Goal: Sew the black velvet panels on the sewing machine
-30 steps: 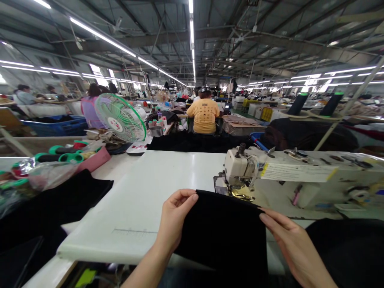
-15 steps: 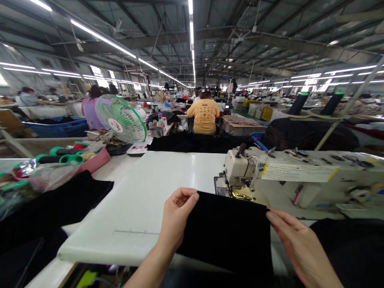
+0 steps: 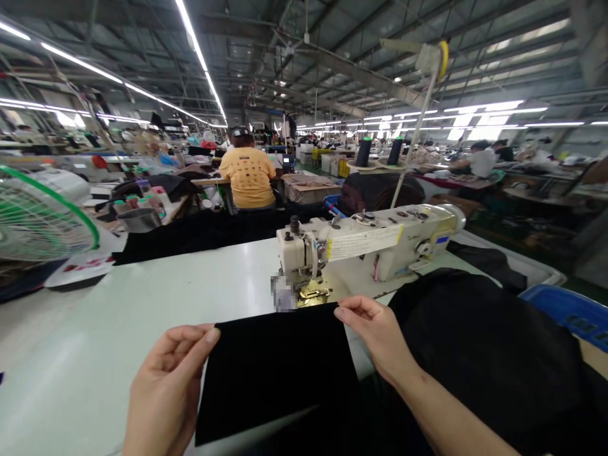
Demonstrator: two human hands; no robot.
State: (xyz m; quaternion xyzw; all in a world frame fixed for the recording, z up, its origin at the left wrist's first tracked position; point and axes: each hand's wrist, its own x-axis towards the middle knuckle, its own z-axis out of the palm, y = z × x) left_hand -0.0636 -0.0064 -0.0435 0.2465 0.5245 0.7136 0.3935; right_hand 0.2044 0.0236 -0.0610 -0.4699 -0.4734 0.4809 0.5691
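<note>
A rectangular piece of black fabric (image 3: pixel 275 367) is stretched between my two hands in front of the sewing machine (image 3: pixel 351 247). My left hand (image 3: pixel 173 373) pinches its upper left corner between thumb and fingers. At the upper right corner, my right hand (image 3: pixel 373 329) grips it the same way. The fabric's top edge runs nearly straight, just on the near side of the machine's needle area and its gold-coloured plate (image 3: pixel 313 296). Its lower right part merges with other dark material below.
A large heap of black fabric (image 3: pixel 465 335) lies to the right, beside a blue basket (image 3: pixel 570 310). More black cloth (image 3: pixel 199 231) lines the table's far edge. A green-rimmed fan (image 3: pixel 47 215) stands at left. A person in a yellow shirt (image 3: pixel 247 174) sits ahead, facing away.
The view has turned to the right, so the machine and the right-hand heap show more fully. Both hands still hold the black fabric by its corners, its top edge now tilting up toward the right.
</note>
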